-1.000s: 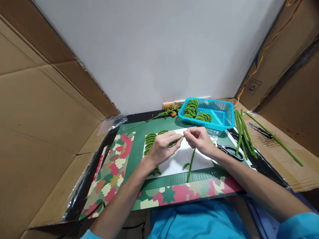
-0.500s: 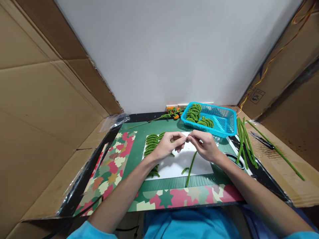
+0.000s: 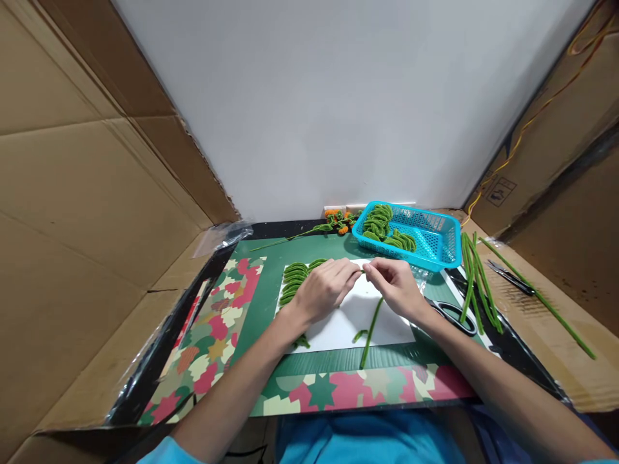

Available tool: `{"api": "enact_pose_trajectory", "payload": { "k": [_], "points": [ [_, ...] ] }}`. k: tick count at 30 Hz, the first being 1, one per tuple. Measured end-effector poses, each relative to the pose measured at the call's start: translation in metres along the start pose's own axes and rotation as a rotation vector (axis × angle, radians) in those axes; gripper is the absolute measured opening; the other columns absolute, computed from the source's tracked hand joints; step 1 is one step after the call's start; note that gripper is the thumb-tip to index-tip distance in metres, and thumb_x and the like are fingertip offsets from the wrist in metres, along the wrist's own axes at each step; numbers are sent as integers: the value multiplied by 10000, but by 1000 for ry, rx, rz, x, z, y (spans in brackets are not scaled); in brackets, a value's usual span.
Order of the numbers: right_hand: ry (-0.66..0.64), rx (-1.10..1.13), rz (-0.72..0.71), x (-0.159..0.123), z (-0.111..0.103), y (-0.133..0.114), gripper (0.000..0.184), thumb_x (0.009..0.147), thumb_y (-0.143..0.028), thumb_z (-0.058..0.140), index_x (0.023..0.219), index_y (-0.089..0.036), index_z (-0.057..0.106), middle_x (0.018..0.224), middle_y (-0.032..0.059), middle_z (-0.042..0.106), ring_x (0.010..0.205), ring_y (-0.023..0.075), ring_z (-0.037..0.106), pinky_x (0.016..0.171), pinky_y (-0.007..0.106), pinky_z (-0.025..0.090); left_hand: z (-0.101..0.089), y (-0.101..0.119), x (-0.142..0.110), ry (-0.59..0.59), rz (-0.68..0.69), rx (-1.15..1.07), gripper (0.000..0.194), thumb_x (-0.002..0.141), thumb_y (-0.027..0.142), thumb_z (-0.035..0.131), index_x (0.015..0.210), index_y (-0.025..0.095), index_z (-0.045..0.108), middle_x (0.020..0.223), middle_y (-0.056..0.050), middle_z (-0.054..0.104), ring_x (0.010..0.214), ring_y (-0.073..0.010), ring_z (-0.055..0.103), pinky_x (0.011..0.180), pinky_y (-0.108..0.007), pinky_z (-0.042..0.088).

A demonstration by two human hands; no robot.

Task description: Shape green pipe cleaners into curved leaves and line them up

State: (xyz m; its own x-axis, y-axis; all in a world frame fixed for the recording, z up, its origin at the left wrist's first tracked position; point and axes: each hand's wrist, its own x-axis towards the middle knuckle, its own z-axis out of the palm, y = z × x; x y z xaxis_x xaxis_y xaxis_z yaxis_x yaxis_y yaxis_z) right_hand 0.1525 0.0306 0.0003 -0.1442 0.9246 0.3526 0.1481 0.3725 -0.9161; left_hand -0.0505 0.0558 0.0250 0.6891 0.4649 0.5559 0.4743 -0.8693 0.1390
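Observation:
My left hand (image 3: 327, 287) and my right hand (image 3: 394, 283) meet above a white sheet, fingertips pinched close together. Between them shows a tiny bit of green pipe cleaner (image 3: 362, 271); the fingers hide most of it. Left of my left hand, curved green pipe-cleaner pieces (image 3: 294, 277) lie in rows on the white sheet (image 3: 333, 335), partly covered by that hand. Below my right hand rests a straight green pipe cleaner (image 3: 371, 332), with a short bent piece (image 3: 359, 336) beside it.
A blue basket (image 3: 435, 261) at the back right holds several curved green pieces. Orange flowers (image 3: 342, 222) lie left of it. On the right are scissors (image 3: 454, 316), long green stems (image 3: 476, 283) and dark-handled snips (image 3: 512, 278). Cardboard walls (image 3: 87, 212) flank the green mat (image 3: 261, 296).
My left hand has rolled over, so its back now faces up. My right hand has turned slightly, and both stay pinched together. The view has shifted a little.

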Motion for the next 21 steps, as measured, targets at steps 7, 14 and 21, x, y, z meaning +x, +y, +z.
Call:
{"api": "enact_pose_trajectory", "payload": {
  "k": [7,14,21],
  "points": [
    [81,-310,-378,-5,-2,9,323,1096,-336,525,844,-192,667,723,32,613,600,146,466,590,297,341,0,6,6,-95,-492,-835,420,1099,447,494,836,166,662,775,-11,631,746,-161,579,722,-275,450],
    [31,-214,-246,-4,0,7,426,1073,-472,542,759,-198,632,645,3,520,556,136,409,547,293,307,3,3,2,-41,-447,-775,269,1047,397,626,944,158,692,822,-30,666,740,-156,611,702,-272,495],
    [-99,-20,10,8,-7,5,611,1064,-652,466,616,-237,447,510,-82,284,433,98,235,414,262,252,1,1,3,-7,136,55,281,1094,135,448,965,175,695,830,-60,685,791,-203,639,723,-323,494]
  ]
}}
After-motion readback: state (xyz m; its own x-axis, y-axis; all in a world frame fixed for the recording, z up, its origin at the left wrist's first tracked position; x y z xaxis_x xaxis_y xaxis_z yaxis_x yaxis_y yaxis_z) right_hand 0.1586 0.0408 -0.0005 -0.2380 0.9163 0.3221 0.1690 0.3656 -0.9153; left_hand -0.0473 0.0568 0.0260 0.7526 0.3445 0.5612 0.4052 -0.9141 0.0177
